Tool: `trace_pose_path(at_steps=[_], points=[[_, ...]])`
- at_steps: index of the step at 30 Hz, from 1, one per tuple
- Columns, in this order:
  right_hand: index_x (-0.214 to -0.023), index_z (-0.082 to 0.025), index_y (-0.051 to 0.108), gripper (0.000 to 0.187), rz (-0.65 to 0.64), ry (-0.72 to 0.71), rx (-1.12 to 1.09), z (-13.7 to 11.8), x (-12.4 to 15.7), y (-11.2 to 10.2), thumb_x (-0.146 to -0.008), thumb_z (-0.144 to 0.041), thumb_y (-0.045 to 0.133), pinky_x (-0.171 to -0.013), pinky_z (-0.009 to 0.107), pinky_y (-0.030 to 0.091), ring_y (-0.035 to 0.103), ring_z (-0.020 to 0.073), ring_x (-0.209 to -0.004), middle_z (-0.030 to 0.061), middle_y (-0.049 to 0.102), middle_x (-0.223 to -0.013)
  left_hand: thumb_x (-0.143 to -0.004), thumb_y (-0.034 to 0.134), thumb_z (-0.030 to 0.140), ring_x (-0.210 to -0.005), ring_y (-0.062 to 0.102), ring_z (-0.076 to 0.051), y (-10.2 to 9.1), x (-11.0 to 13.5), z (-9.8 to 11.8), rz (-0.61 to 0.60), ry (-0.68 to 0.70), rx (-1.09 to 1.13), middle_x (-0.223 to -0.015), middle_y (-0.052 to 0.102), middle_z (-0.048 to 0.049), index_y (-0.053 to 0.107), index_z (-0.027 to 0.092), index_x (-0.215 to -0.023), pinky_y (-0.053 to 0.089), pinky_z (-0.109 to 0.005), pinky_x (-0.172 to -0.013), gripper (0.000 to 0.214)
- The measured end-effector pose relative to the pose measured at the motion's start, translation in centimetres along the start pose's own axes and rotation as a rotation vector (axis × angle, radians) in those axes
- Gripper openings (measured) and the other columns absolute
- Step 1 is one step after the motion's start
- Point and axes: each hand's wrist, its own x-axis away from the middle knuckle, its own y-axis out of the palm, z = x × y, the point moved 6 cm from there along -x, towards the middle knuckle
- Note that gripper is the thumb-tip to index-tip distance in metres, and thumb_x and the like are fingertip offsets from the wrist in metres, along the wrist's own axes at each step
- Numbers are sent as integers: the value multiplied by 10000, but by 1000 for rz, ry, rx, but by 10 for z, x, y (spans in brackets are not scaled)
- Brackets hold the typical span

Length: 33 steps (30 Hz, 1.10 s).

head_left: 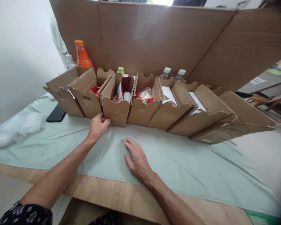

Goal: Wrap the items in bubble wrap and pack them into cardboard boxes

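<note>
I have the left hand [97,127] at the lower left corner of a cardboard box [115,115]; its thumb and fingers sit close together there, though I cannot tell from here whether they grip the board; the box is plain brown, narrow and topless, with rough corrugated edges and a notched front wall; a dark red and white packet [125,85] shows inside; it stands third from left among similar boxes [170,116] on the pale green cloth [170,156] covering the desk [121,191]; my right hand [138,160] hangs nearby, thumb and fingers apart.
</note>
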Motion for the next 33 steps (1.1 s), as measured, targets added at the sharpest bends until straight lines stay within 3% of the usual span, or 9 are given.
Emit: trace_pose_path(at_steps=[3,5,7,12,16,22,27,31,33], points=[[-1464,-192,589,552,1,-12,-6,0,0,0,-914,-166,551,-1149,578,502,569,329,-1404,183,566,-1555,-797,636,411,-1080,751,-284,12,20,-10,-31,14,146,-1123,777,-164,453,98,-1496,583,-445,-967,788],[-1424,-183,620,516,-7,-16,-3,0,0,0,-911,-172,561,-1138,578,507,577,334,-1392,191,573,-1545,-765,698,429,-1373,611,-335,20,35,-15,-108,43,248,-1426,640,-254,245,93,-1619,474,-534,-1149,1023],[-1400,-203,639,493,-11,-10,6,1,0,0,-912,-175,574,-1137,573,505,584,330,-1385,179,578,-1543,-745,741,440,-1532,427,-390,28,46,-20,-220,52,287,-1604,463,-288,198,111,-1644,343,-610,-1239,1100],[-1354,-225,676,452,4,-15,14,-2,-2,-1,-916,-177,576,-1128,571,513,603,320,-1366,167,596,-1528,-783,743,452,-1621,248,-385,43,46,-18,-389,118,207,-1725,300,-225,321,158,-1631,200,-612,-1303,992],[-1290,-224,712,398,26,-27,15,-2,-2,-2,-915,-190,584,-1118,565,526,626,314,-1344,163,623,-1501,-757,797,420,-1612,279,-382,43,45,-14,-408,134,185,-1705,367,-182,484,205,-1557,222,-629,-1297,885],[-1169,-264,756,309,98,-4,-83,-15,-17,-27,-931,-231,561,-1017,494,602,715,272,-1206,93,751,-1305,-812,772,298,-1554,412,-366,-6,106,-24,-523,356,-192,-1607,537,-112,664,288,-1397,266,-624,-1289,594],[-1361,-236,646,407,112,-5,-130,-78,-88,-66,-968,-271,544,-702,331,608,736,203,-831,59,794,-1063,-917,676,306,-1399,609,-337,-62,152,-46,-342,403,-174,-1402,719,-105,737,268,-1293,413,-584,-1237,383],[-1602,-214,403,682,34,-28,40,-126,-182,-61,-939,-198,561,-878,380,562,723,213,-809,-2,778,-884,-932,652,314,-1159,755,-315,-82,158,-50,-106,302,-59,-1115,827,-98,781,245,-1158,609,-493,-1039,269],[-1561,-149,457,652,-5,17,149,-133,-223,-46,-921,-161,578,-902,405,537,727,255,-846,35,773,-842,-921,664,317,-1052,783,-297,-85,157,-46,-67,276,7,-1047,833,-91,788,238,-1109,641,-454,-959,239]])
